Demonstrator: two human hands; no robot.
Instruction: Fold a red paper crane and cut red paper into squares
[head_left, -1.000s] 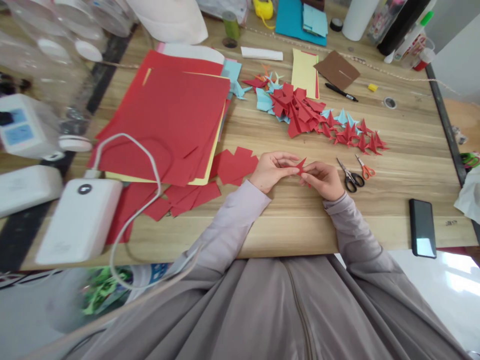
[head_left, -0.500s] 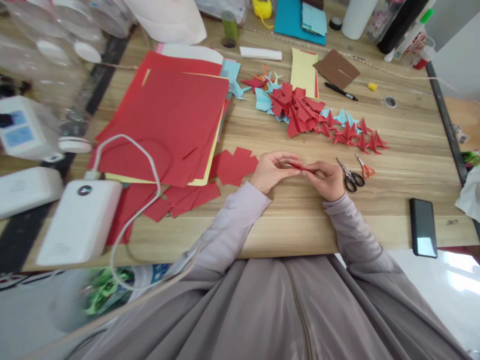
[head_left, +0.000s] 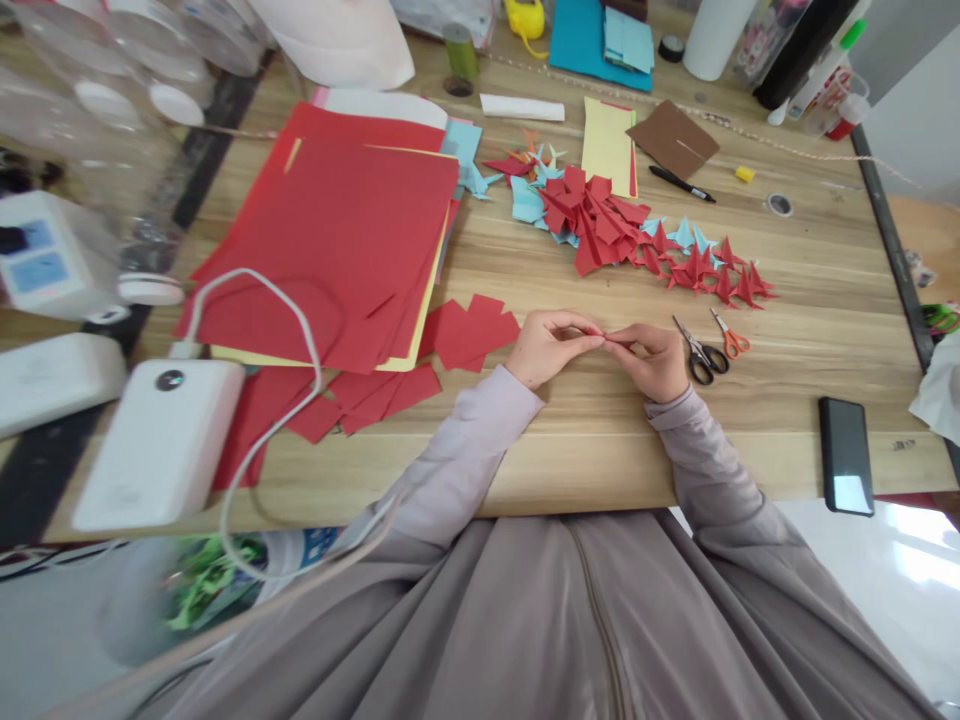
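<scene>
Near the table's point(head_left: 585, 450) front edge, left hand point(head_left: 551, 348) and right hand point(head_left: 651, 360) together pinch red paper point(head_left: 604, 336) (mostly hidden, seemingly unfinished), while folded red pieces point(head_left: 592, 215) look done and red cutouts point(head_left: 472, 330) lie unfolded.

On the table point(head_left: 585, 450), from the right hand point(head_left: 651, 360), the paper stack point(head_left: 337, 240) lies at ten o'clock, the folded-paper heap point(head_left: 596, 220) at eleven. Scissors point(head_left: 696, 349) lie at three, the phone point(head_left: 847, 450) at four.
</scene>
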